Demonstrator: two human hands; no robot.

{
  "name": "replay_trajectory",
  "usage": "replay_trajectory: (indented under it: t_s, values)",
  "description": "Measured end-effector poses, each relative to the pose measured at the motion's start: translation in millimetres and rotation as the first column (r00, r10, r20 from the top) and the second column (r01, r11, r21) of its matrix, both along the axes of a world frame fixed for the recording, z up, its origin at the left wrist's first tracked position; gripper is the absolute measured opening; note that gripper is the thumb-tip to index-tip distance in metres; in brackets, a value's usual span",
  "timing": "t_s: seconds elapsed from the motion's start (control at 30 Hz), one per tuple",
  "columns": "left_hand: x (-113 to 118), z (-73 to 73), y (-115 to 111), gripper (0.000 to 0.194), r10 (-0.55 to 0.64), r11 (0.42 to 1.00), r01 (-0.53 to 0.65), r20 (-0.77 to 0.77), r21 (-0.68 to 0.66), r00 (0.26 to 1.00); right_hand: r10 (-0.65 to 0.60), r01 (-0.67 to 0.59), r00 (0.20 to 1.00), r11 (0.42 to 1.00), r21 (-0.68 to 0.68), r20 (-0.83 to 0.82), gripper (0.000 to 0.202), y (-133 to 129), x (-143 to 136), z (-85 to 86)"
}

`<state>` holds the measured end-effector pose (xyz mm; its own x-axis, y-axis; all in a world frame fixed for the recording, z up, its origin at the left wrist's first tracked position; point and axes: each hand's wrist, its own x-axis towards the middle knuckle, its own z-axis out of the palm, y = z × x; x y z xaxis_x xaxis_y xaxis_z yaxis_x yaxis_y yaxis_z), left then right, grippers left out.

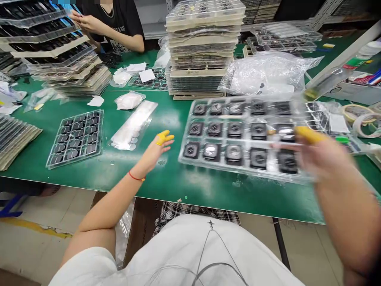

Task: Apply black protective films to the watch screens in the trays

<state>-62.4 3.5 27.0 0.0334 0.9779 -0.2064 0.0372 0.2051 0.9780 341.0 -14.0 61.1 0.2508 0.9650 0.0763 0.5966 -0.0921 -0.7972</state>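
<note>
My left hand [159, 147] hovers over the green table, fingers stretched out and holding nothing, with yellow finger cots on some fingertips. To its right is a clear plastic tray [218, 151] with rows of square black parts, each with a round centre. My right hand [324, 157], also with yellow on a finger, is over the tray's right end. Motion smears its fingers, so whether they grip the tray or a part is unclear. A clear bag of white round stickers [131, 127] lies beyond my left hand. Farther left sits a smaller tray [74, 139] of black parts.
Tall stacks of trays stand at the back centre [205, 51] and back left [68, 55]. A bulging plastic bag [268, 73] lies behind the large tray. Tape rolls [364, 121] are at the right. Across the table, another person [119, 29] works with raised hands.
</note>
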Motion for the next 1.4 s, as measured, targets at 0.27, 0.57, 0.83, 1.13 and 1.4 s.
replay_trajectory:
  t_s: [0.27, 0.57, 0.83, 1.13, 1.4]
  values:
    - [-23, -63.8, 28, 0.055, 0.161, 0.982, -0.146, -0.134, 0.119, 0.978, 0.171, -0.275, 0.909, 0.931, -0.238, -0.381, 0.028, 93, -100, -83.2]
    - [-28, -90.5, 40, 0.052, 0.322, 0.894, -0.206, -0.251, 0.397, 0.913, 0.375, -0.357, 0.834, 0.926, -0.122, 0.404, 0.027, 91, -83, -60.0]
    - [31, -50.8, 4, 0.03, 0.035, 0.846, 0.135, -0.307, 0.516, 0.951, 0.536, -0.48, 0.604, 0.835, -0.268, 0.59, 0.028, 82, -87, -77.4]
    - [95, -55.6, -6, 0.066, -0.505, 0.854, 0.517, 0.152, -0.052, 0.85, 0.686, -0.712, 0.675, 0.702, -0.002, 0.272, 0.03, -4, -125, -54.8]
    - [94, -63.1, -17, 0.092, -0.644, 0.763, 0.644, 0.134, 0.044, 0.753, 0.611, -0.624, 0.782, 0.767, -0.152, -0.125, 0.038, 6, -117, -74.8]
